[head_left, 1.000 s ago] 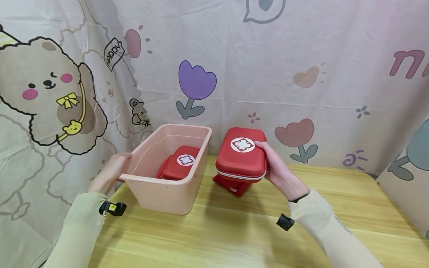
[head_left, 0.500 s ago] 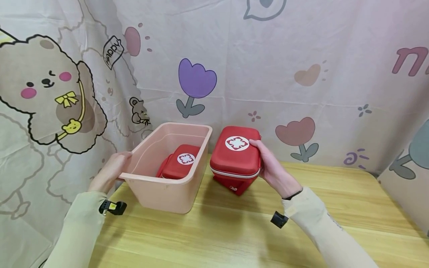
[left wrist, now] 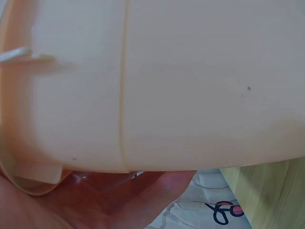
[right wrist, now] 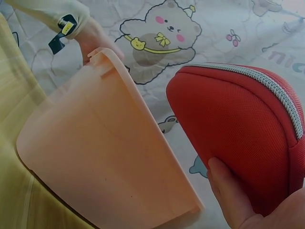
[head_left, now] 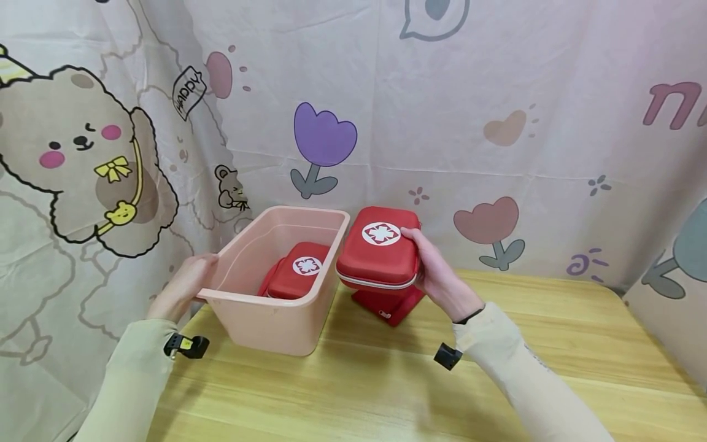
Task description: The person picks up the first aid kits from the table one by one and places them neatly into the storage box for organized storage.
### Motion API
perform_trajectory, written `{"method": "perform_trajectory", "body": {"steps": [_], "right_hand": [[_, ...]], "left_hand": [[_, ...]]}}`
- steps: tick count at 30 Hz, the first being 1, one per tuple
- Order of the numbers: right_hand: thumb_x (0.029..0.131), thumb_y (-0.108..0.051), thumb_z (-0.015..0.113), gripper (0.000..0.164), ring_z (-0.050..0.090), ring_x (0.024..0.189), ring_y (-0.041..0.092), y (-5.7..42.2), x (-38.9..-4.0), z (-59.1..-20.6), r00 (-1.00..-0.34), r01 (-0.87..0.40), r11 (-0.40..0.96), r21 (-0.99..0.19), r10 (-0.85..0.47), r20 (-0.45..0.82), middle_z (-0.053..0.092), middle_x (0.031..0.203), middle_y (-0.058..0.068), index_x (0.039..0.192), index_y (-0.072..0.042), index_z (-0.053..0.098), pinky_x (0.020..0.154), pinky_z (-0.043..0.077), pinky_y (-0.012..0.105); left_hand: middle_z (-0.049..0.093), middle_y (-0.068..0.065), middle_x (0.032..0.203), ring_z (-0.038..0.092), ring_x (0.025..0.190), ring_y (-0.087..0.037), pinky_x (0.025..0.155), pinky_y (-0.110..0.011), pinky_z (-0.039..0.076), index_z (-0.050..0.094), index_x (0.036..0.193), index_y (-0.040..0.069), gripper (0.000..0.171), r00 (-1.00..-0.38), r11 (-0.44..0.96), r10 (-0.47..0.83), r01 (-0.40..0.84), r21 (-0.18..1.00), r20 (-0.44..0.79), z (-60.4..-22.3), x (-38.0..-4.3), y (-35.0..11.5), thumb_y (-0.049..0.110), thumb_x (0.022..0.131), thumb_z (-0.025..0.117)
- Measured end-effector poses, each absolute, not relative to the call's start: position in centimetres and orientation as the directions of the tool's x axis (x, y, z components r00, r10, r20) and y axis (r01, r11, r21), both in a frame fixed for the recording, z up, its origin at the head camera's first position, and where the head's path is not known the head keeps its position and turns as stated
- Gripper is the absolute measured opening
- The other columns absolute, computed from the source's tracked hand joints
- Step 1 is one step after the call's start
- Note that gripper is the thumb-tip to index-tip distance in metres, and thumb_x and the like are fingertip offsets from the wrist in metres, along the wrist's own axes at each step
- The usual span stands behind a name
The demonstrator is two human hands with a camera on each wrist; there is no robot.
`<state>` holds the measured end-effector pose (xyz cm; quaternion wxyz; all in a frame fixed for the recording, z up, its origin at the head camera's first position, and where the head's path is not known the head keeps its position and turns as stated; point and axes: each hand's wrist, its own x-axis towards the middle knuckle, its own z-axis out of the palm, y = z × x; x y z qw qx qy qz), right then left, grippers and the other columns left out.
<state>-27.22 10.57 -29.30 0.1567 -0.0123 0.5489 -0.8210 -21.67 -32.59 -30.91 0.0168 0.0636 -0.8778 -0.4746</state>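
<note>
My right hand grips a red first-aid case by its right side, holding it above the table, beside the bin's right wall. The case has a white round emblem on top and a silver zipper. Fingers press its underside in the right wrist view. A pink plastic bin stands at the left, and my left hand holds its left rim. Inside the bin lies another red first-aid case. Partly hidden below the held case, a flat-looking red item with a small white mark sits on the table.
The wooden table runs back to a pale printed curtain, which also hangs along the left side close to my left arm. The bin's wall fills most of the left wrist view.
My right hand has moved left with the first-aid case, bringing it closer to the bin's right rim. The left hand and the bin have stayed put.
</note>
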Motion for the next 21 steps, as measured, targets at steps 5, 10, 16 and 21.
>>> {"method": "perform_trajectory", "body": {"steps": [5, 10, 16, 21], "right_hand": [[0.096, -0.043, 0.059, 0.053, 0.071, 0.083, 0.017, 9.9, -27.3, -29.2, -0.948, 0.245, -0.34, -0.908, -0.28, -0.151, 0.068, 0.11, 0.003, 0.136, -0.011, 0.047, 0.072, 0.056, 0.03], [0.095, -0.043, 0.06, 0.054, 0.071, 0.086, 0.017, 9.1, -27.4, -29.1, -0.946, 0.251, -0.347, -0.904, -0.287, -0.153, 0.065, 0.116, 0.005, 0.137, -0.011, 0.047, 0.075, 0.055, 0.03], [0.095, -0.04, 0.061, 0.053, 0.07, 0.088, 0.017, 7.9, -27.7, -28.9, -0.948, 0.253, -0.369, -0.894, -0.281, -0.153, 0.063, 0.122, 0.007, 0.137, -0.011, 0.049, 0.076, 0.055, 0.03], [0.094, -0.04, 0.062, 0.052, 0.07, 0.089, 0.018, 7.1, -27.8, -28.7, -0.946, 0.259, -0.375, -0.89, -0.283, -0.156, 0.062, 0.123, 0.008, 0.136, -0.012, 0.05, 0.077, 0.055, 0.03]], "left_hand": [[0.045, -0.031, 0.131, 0.053, 0.108, -0.035, 0.076, -0.035, 0.05, 0.034, 0.142, -0.011, 0.064, -0.99, 0.538, -0.129, -0.112, 0.836, -0.05, -31.0, -21.7, -32.6, 0.039, 0.104, 0.02], [0.044, -0.031, 0.131, 0.051, 0.11, -0.036, 0.076, -0.035, 0.049, 0.034, 0.142, -0.011, 0.063, -0.99, 0.535, -0.133, -0.109, 0.838, -0.044, -31.1, -21.6, -32.5, 0.038, 0.104, 0.02], [0.047, -0.029, 0.128, 0.051, 0.107, -0.035, 0.074, -0.034, 0.048, 0.039, 0.139, -0.01, 0.062, -0.991, 0.554, -0.135, -0.094, 0.827, -0.022, -31.0, -21.7, -32.5, 0.038, 0.104, 0.02], [0.047, -0.029, 0.127, 0.051, 0.106, -0.034, 0.074, -0.034, 0.048, 0.039, 0.139, -0.01, 0.062, -0.991, 0.557, -0.134, -0.092, 0.825, -0.021, -31.0, -21.8, -32.5, 0.038, 0.104, 0.02]]}}
